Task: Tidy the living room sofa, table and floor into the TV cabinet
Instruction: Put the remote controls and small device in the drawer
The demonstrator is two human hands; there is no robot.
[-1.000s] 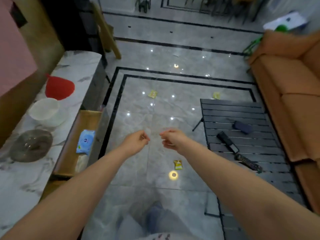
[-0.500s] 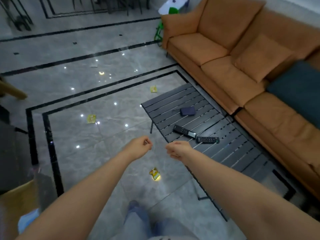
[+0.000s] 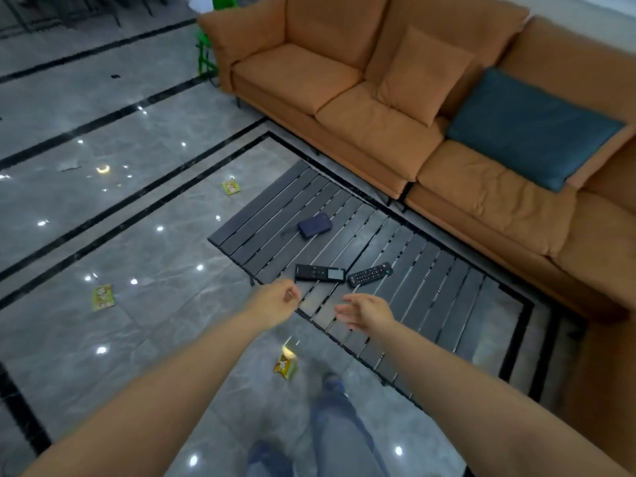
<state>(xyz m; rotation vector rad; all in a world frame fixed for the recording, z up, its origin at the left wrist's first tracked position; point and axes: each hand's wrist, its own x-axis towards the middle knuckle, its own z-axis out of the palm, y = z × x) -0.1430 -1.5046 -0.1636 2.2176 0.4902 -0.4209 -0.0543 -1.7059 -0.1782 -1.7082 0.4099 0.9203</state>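
Three yellow packets lie on the floor: one far left [image 3: 103,297], one near the table's far corner [image 3: 231,186], one by the feet [image 3: 285,365]. The left hand [image 3: 273,306] is loosely curled; whether it pinches something small cannot be told. The right hand [image 3: 366,310], relaxed and empty, hovers above the slatted table [image 3: 430,280], near two remotes [image 3: 320,273] [image 3: 369,274]. Probably it should take both remotes together, then the dark pouch [image 3: 314,225].

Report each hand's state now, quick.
Left hand: fingers curled, holding nothing visible.
Right hand: open, fingers extended, empty.
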